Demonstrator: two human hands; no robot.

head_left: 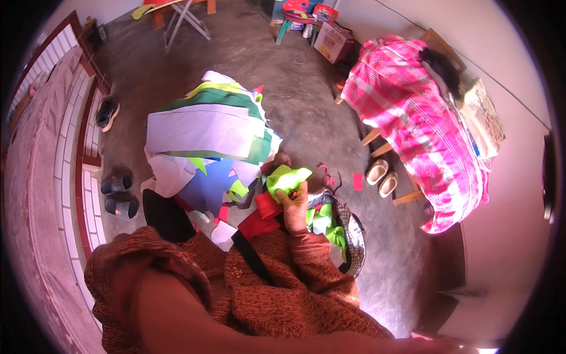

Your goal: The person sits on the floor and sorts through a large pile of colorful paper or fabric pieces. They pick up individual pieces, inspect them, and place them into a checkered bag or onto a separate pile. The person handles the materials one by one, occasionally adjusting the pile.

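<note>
My right hand [295,207] is closed on a neon green cloth scrap [287,179], pinched between thumb and fingers above my lap. Just beneath it lies red cloth [266,207]. Right beside that wrist, a checked cloth bag [355,236] stands open with bright green scraps [323,221] inside. A large heap of cut cloth rises in front of me, topped by a pale lilac piece [200,131] over a dark green one [259,152]; a blue piece [207,186] hangs lower. My left arm [188,312] crosses the bottom edge, very close, and its hand is out of sight.
To the right, a pink plaid cloth [407,118] covers a wooden-legged seat, with pale shoes [382,178] below. Slippers [121,208] and a dark shoe [108,114] lie left, by a tiled ledge. A cardboard box [333,42] and a folding-legged table [186,23] stand farther back.
</note>
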